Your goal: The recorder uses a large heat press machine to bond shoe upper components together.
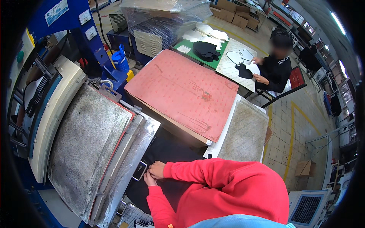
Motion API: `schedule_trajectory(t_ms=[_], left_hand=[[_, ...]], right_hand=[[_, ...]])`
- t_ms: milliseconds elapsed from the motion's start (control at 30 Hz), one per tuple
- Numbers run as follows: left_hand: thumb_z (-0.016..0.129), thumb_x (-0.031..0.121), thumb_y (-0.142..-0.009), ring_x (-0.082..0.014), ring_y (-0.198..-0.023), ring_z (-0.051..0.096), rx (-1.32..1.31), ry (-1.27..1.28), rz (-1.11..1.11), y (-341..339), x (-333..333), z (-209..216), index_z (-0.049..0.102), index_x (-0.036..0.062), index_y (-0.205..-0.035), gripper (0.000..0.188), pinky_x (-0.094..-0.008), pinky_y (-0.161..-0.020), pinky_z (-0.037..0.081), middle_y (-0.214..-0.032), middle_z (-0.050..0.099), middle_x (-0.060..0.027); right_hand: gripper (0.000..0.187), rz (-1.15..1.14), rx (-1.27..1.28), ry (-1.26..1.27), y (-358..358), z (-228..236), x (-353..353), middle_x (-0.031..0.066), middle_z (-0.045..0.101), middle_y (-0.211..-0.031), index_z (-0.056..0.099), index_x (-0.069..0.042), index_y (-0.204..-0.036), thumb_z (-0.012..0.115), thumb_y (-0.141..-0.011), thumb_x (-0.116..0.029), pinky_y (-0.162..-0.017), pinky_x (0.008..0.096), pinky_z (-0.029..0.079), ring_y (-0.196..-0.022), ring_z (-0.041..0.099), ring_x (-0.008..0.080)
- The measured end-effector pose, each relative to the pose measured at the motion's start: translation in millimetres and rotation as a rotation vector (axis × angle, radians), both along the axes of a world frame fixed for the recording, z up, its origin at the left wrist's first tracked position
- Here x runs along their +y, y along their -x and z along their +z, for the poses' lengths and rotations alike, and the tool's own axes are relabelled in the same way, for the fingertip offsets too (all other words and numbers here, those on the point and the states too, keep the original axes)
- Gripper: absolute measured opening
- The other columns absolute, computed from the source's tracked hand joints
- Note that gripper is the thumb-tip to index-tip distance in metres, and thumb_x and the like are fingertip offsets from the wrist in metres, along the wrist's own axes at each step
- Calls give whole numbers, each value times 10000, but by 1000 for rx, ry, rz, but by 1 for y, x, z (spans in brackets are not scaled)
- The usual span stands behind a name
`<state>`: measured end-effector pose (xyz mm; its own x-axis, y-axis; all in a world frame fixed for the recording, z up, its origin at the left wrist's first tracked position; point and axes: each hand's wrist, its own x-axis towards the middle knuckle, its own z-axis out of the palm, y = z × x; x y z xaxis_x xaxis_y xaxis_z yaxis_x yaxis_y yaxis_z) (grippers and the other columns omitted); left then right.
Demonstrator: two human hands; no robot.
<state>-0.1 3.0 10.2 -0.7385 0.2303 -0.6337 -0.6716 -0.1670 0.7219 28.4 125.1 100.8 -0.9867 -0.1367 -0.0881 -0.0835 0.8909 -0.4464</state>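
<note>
My right hand [156, 170] and my left hand [149, 179] are close together above my dark-clothed lap, fingers drawn in and meeting. Whatever lies between the fingertips is too small or hidden to name. Just left of them is a small black rounded piece with a pale rim [140, 170], beside the metal edge of a press; I cannot tell whether the fingers touch it. Red sleeves [201, 170] cover both my arms. The press's worn grey plate [85, 148] slopes up on the left.
A pink-topped work surface [182, 95] stands ahead, with a grey-brown board [245, 131] to its right. Beyond, a seated co-worker [279, 64] handles black cut pieces [243, 71] at a white table. A blue container [120, 60] stands by the press. A wire basket [133, 214] is low near me.
</note>
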Motion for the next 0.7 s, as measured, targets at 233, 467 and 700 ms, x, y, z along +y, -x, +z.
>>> schedule_trajectory(t_ms=[233,467,700], left_hand=[[544,269,-898,-248,-848,621,-13,16,-6,0,3,9,485,10,-999,285,-352,-661,534,-958,590,-149],[597,305,-854,-231,-907,595,-12,-26,-7,2,-3,-6,527,70,-1016,294,-393,-699,514,-1004,581,-99],[590,306,-863,-232,-943,583,-36,-30,-14,2,-4,-5,523,72,-1025,292,-397,-731,508,-1033,573,-97]], right_hand=[[248,-3,12,-21,0,-3,1,106,619,-794,614,-57,-795,570,-754,-298,-683,404,472,-757,620,281],[263,-19,70,13,1,-7,-1,127,631,-765,638,-45,-775,580,-742,-299,-668,412,481,-739,629,298],[264,-13,57,-2,1,-6,-1,128,632,-775,637,-45,-790,587,-736,-298,-668,409,485,-744,631,295]])
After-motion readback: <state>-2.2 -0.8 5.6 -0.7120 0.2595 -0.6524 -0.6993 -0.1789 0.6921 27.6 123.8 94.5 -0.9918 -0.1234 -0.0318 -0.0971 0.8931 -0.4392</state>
